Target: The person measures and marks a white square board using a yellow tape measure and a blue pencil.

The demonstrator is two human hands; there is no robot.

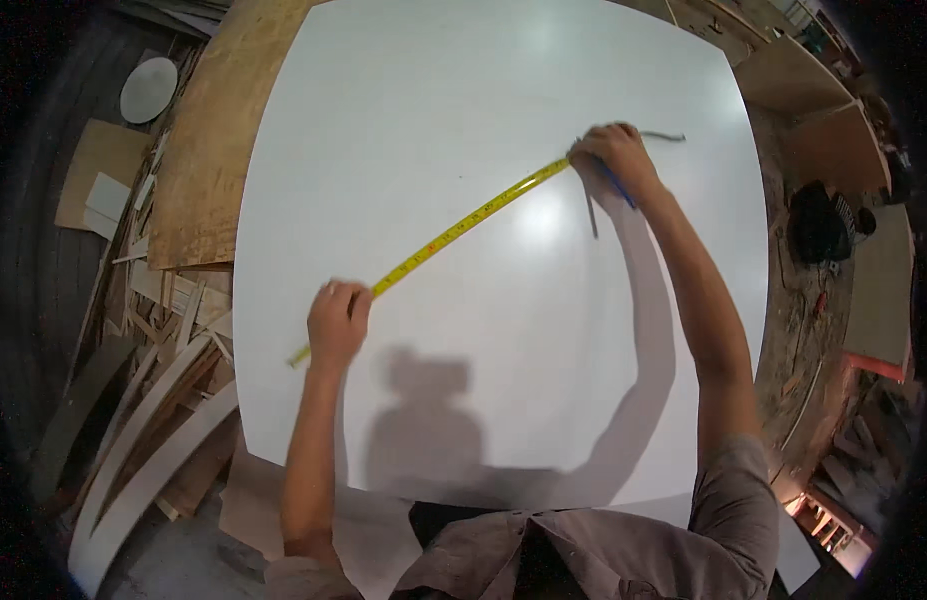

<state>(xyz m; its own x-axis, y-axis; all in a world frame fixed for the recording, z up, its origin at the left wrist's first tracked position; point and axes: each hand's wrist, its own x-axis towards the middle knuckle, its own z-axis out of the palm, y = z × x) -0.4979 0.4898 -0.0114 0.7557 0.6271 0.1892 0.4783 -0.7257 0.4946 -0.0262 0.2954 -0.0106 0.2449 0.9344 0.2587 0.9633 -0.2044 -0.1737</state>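
A yellow tape measure [470, 222] stretches slantwise over a large white panel [383, 130], from lower left to upper right. My left hand [337, 325] is closed round the blade close to its lower end, and a short piece of tape sticks out past the fingers. At the blade's upper end my right hand [615, 158] is closed on the tape; any tape case is hidden by the fingers. From under that hand juts a thin blue pen-like stick [616, 186]. A slim grey strip [665, 136] pokes out on its far side. Beside the blue stick lies a narrow dark line, perhaps a shadow.
A brown wooden board [208, 140] adjoins the panel on the left, above piled offcuts and curved white strips [148, 480]. Open wooden boxes [793, 75] stand at the far right, with a black bag-like object [819, 225] on the floor nearby.
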